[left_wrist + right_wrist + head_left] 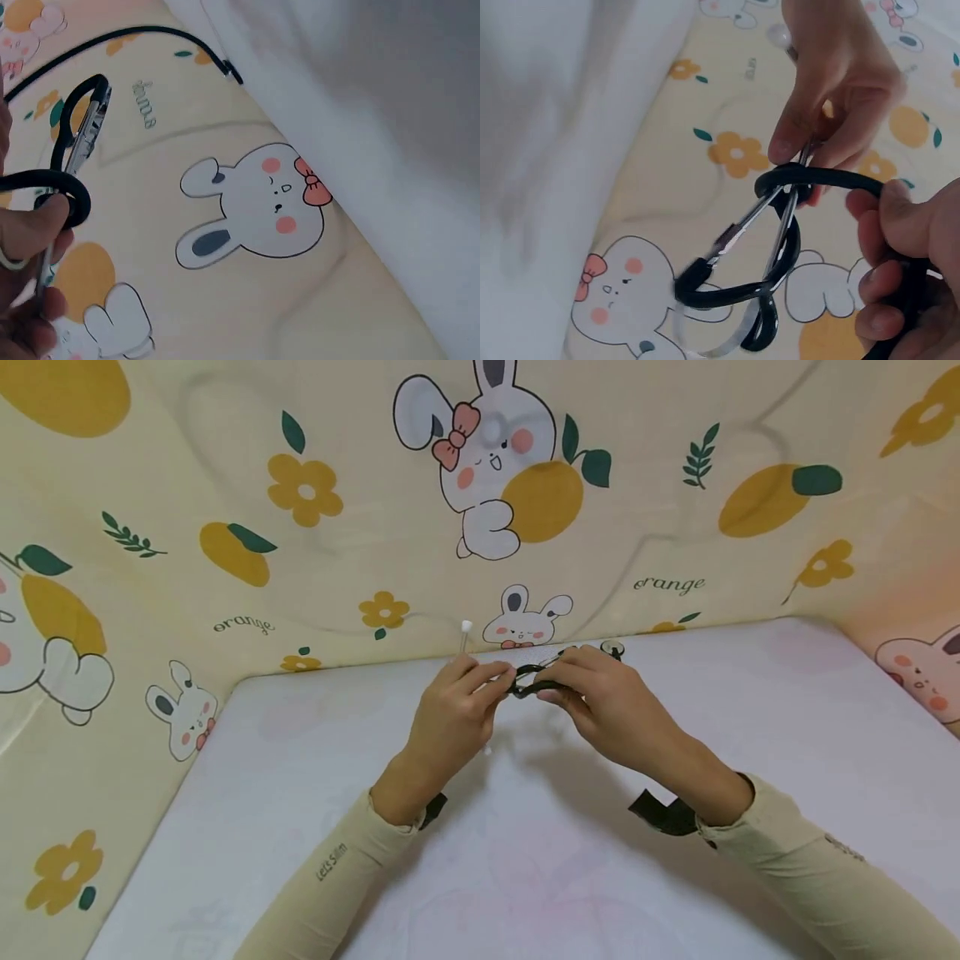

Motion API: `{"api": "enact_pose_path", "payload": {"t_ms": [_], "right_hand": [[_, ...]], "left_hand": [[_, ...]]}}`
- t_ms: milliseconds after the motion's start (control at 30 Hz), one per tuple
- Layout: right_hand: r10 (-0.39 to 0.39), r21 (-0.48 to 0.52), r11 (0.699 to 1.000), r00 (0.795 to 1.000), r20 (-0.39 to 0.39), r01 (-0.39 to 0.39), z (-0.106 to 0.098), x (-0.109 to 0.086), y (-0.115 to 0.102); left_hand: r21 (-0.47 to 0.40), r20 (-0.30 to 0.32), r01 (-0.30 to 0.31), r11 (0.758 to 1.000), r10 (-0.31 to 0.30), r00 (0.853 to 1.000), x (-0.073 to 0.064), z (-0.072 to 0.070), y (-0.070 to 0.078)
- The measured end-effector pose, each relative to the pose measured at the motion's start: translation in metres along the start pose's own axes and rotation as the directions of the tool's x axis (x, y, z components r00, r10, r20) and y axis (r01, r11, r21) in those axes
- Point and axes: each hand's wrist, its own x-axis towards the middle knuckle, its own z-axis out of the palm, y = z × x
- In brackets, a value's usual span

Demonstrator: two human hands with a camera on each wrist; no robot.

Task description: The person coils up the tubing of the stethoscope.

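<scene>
A stethoscope with black tubing and silver metal ear tubes is held up in front of me by both hands. Between thumb and fingers, my left hand pinches the metal part where the tubing crosses it. My right hand grips the tubing, its fingers curled round it. The tubing wraps over the metal tubes between the hands. One white ear tip sticks up beyond the left hand. Past the right hand shows a round chest piece, partly hidden.
Below the hands lies a white table surface. A cream cloth printed with rabbits, oranges and flowers stands behind it and along the sides. Black straps show under the wrists at the sleeve ends.
</scene>
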Motion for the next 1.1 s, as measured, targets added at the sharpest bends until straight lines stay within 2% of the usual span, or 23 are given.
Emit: {"api": "enact_pose_path", "payload": {"t_ms": [100,200,300,433,500,600,667,733,800,933,1100], "right_hand": [[0.022,0.031,0.999,1.0,-0.001,-0.022,-0.002,0.002,0.003],[0.061,0.078,0.995,0.998,0.004,-0.061,-0.001,0.002,0.006],[0.085,0.114,0.99,0.996,0.019,-0.086,-0.003,0.003,0.009],[0.072,0.146,0.986,0.996,0.047,-0.078,-0.01,0.006,0.016],[0.055,0.176,0.982,0.996,0.068,-0.066,-0.015,0.007,0.022],[0.031,0.263,0.963,0.992,0.119,-0.061,-0.019,0.008,0.031],[0.022,0.335,0.939,0.988,0.154,-0.074,-0.02,0.007,0.036],[0.04,0.405,0.908,0.983,0.177,-0.11,-0.019,0.006,0.038],[0.073,0.456,0.877,0.981,0.18,-0.149,-0.017,0.006,0.037],[0.137,0.54,0.813,0.973,0.187,-0.218,-0.017,0.007,0.033],[0.18,0.603,0.746,0.958,0.224,-0.281,-0.017,0.008,0.03]], "left_hand": [[0.018,-0.003,-0.082,0.997,0.082,0.997,0.002,0.001,0.004],[-0.008,-0.005,-0.122,0.993,0.122,0.993,0.001,0.001,0.007],[-0.057,-0.027,-0.157,0.986,0.155,0.987,0.001,0.0,0.008],[-0.153,-0.08,-0.217,0.964,0.207,0.975,0.003,0.0,0.007],[-0.226,-0.103,-0.234,0.946,0.215,0.971,0.004,-0.001,0.008],[-0.356,-0.128,-0.234,0.905,0.201,0.971,0.004,-0.001,0.01],[-0.406,-0.142,-0.23,0.885,0.187,0.972,0.004,-0.001,0.013],[-0.426,-0.159,-0.222,0.877,0.168,0.973,0.004,-0.001,0.015],[-0.384,-0.18,-0.227,0.895,0.169,0.969,0.005,-0.003,0.018],[-0.239,-0.206,-0.253,0.937,0.206,0.957,0.007,-0.008,0.021],[-0.098,-0.205,-0.254,0.962,0.23,0.951,0.008,-0.01,0.024]]}}
